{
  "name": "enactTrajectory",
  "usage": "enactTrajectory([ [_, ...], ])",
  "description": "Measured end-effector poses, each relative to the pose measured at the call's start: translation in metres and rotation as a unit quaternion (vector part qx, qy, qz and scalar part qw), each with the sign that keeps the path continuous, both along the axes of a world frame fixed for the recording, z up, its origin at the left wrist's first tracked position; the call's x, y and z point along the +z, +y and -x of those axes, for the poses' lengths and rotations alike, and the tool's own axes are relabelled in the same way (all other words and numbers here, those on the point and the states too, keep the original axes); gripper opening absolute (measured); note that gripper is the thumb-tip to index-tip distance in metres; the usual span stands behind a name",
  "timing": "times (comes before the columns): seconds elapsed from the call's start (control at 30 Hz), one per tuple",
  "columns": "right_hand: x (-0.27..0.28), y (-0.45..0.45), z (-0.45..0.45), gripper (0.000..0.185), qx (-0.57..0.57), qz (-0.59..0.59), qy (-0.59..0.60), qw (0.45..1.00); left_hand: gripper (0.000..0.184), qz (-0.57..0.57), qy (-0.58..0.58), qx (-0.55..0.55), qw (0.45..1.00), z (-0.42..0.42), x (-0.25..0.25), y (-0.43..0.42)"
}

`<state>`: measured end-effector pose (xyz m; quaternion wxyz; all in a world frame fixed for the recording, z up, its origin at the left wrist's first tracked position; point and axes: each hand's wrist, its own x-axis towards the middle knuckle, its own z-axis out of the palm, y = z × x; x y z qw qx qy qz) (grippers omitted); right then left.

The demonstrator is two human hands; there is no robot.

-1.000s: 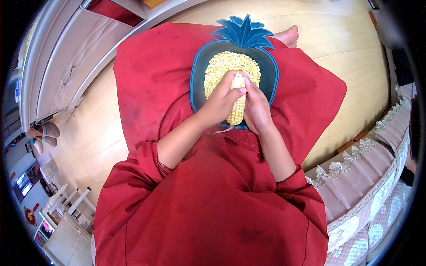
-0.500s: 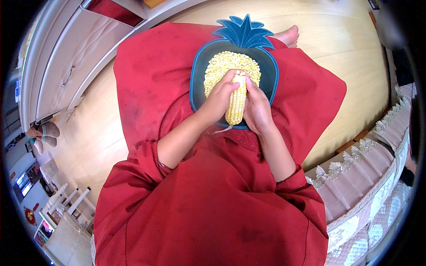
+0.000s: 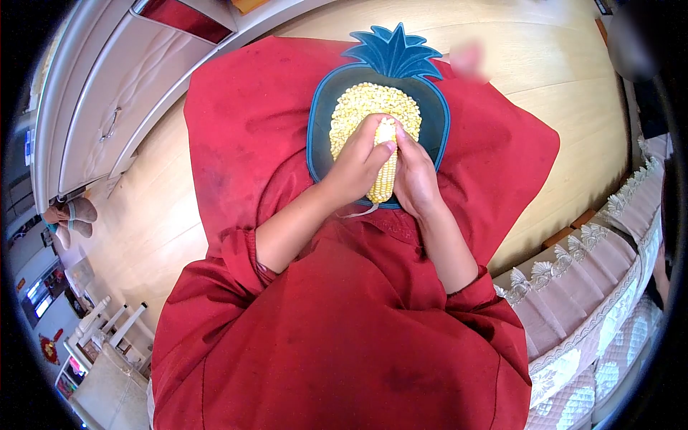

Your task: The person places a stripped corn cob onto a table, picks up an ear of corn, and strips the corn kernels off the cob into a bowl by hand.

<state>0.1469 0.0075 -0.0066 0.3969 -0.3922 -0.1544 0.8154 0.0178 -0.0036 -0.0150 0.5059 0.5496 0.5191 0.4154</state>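
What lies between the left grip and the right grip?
A corn cob lies between the left grip and the right grip, shown in the head view.

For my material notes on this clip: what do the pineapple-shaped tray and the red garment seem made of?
The tray: probably plastic, matte, judging by its moulded, ridged leaf top. The red garment: cloth, dull, shown by soft folds and seams; fibre unclear.

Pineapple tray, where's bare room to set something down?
The tray has bare strips between the kernels and its right rim and, narrower, its left rim. Its middle is crowded with kernels, cob, left hand and right hand.
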Motion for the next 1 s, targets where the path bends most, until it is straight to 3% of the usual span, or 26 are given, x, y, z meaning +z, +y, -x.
enactTrajectory([
  [0.33, 0.0009, 0.0004, 0.0018, 0.045, 0.002, 0.009, 0.017, 1.0, 0.029, 0.048, -0.022, 0.01, 0.999, 0.0005, -0.0036, 0.0019],
  [0.5, 0.0037, 0.0025, 0.0013, 0.045, -0.01, 0.014, 0.014, 1.0, 0.032, 0.133, -0.187, 0.012, 0.973, -0.0032, 0.0026, 0.0055],
  [0.63, -0.0002, 0.0024, 0.0003, 0.046, -0.009, 0.022, 0.02, 1.0, 0.036, 0.188, -0.342, 0.019, 0.921, -0.001, -0.0046, 0.0085],
  [0.83, -0.0019, 0.002, -0.0015, 0.046, -0.015, 0.025, 0.019, 0.999, 0.045, 0.164, -0.274, -0.018, 0.948, 0.0003, 0.0026, 0.0052],
  [1.0, -0.0017, 0.0024, -0.0007, 0.045, -0.024, 0.012, 0.01, 1.0, 0.035, 0.147, -0.231, -0.008, 0.962, -0.002, 0.0046, 0.0044],
])
